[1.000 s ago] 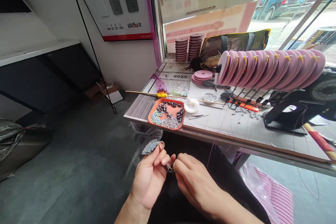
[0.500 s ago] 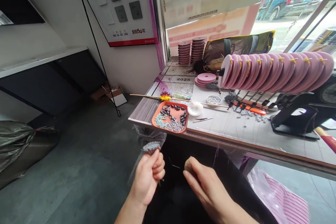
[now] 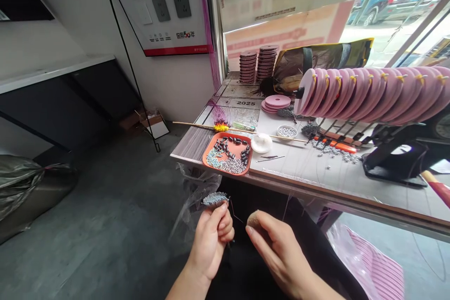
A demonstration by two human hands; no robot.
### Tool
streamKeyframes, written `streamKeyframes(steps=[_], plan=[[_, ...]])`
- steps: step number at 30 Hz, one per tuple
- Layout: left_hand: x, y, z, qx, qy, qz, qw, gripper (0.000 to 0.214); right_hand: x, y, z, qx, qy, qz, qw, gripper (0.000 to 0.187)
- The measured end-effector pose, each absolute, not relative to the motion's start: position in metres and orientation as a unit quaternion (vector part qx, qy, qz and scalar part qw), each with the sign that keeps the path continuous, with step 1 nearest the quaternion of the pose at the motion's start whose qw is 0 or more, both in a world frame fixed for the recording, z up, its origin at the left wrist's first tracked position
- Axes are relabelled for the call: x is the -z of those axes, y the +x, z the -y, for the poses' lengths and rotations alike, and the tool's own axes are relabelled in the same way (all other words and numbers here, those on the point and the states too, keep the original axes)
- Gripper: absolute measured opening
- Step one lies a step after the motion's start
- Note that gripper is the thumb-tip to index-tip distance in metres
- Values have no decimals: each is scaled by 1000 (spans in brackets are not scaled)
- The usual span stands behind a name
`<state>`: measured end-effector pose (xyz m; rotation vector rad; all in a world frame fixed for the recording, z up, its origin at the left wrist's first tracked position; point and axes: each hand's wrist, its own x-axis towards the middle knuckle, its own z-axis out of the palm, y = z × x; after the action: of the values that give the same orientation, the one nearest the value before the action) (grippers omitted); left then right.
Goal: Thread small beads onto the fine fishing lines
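Note:
My left hand [image 3: 214, 239] is closed around a bundle of small grey metal pieces [image 3: 215, 199], whose fanned top sticks out above the thumb; its lower end pokes out under the fist. A short thin strand [image 3: 236, 212] reaches from beside the bundle toward the other hand. Just to the right, my right hand [image 3: 277, 239] is curled with thumb and forefinger brought together, and a tan cover sits on the forefinger's tip. What lies between those fingertips is too small to make out. Both hands are over my dark lap, in front of the table edge.
On the table [image 3: 186, 150] an orange tray [image 3: 204, 157] holds black, teal and silver small parts. Nearby are a white round pad [image 3: 261, 143], a bowl of beads [image 3: 287, 132], a thin stick [image 3: 190, 125] and a rack of pink discs [image 3: 351, 93]. Plastic bags hang below.
My left hand, with the bundle, has moved right and closer to my right hand. The right hand has barely moved. The view has shifted slightly.

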<state>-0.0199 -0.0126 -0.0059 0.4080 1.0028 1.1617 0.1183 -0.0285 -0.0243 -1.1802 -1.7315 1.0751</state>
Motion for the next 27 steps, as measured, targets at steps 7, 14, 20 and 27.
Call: streamKeyframes(steps=[7,14,20,27], plan=[[9,-18,15,-524,211,-469,678,30,26,118,30,-438,-465,677,366,26],[10,-19,14,-550,199,-463,666,31,27,118,30,-433,-469,680,360,26],[11,-25,8,-490,7,-373,788,6,28,118,30,-441,-472,677,351,25],[11,-27,7,-473,-23,-357,805,12,27,117,27,-438,-479,674,352,25]])
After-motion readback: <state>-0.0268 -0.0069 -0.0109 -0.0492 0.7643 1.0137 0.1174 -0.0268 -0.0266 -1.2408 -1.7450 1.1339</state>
